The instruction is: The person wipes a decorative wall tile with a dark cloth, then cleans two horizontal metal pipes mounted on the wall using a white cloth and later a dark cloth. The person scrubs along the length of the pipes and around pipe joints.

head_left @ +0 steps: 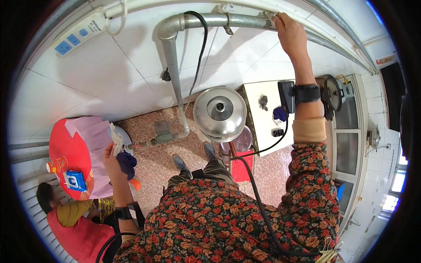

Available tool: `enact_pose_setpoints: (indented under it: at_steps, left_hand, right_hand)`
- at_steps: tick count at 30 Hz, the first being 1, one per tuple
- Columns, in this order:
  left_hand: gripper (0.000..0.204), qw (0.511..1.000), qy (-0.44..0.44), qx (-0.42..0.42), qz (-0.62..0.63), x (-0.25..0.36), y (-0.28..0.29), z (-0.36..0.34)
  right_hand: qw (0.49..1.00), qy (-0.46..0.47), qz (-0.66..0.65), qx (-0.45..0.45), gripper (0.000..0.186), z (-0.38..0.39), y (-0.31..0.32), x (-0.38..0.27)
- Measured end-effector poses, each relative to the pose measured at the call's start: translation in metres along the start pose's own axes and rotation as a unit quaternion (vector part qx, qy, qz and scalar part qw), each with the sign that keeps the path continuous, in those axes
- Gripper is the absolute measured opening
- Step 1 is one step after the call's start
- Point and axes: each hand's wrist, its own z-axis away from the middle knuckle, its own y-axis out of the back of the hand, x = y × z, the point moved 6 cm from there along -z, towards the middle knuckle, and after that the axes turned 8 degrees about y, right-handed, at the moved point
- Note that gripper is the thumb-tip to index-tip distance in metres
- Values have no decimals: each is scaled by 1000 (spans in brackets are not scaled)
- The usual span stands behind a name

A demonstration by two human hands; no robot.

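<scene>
Pipe: grey metal, high on the tiled wall, long axis running left to right; at its left end an elbow turns it downward.
Red-topped counter: round; an orange container sits near its left edge, a blue-and-white packet near its lower edge, and a lilac cover lies along its right edge.
Left hand: fingers pinched together on a pale cloth, just beyond that counter's right edge; a dark blue bundle lies just beside it, and the pipe is well apart, up and to the right.
Steel pot: lidded, between the two hands, below the pipe, beside the white counter's left edge.
White counter: a dark lump toward the upper left corner, a navy bundle by the right edge, a black object near the lower right corner.
Right hand: the nearer one, raised to the pipe, fingers closed on a whitish rag against the metal; whether skin touches pipe, I cannot tell.
</scene>
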Motion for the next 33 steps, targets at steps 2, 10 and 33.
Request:
enact_pose_setpoints:
  at_steps: [2, 10, 33]
  left_hand:
    - [12, 1000, 12, 1, 6, -3, -3, -5]
    - [15, 998, 37, -43, 19, -6, -28, -6]
    - [13, 999, -41, -18, -31, 10, -38, -20]
  right_hand:
    - [996, -68, 61, -22, 26, 2, -3, 10]
    - [990, -108, -88, 35, 18, -6, -18, -80]
    - [987, -48, -41, 146, 3, 27, -16, -25]
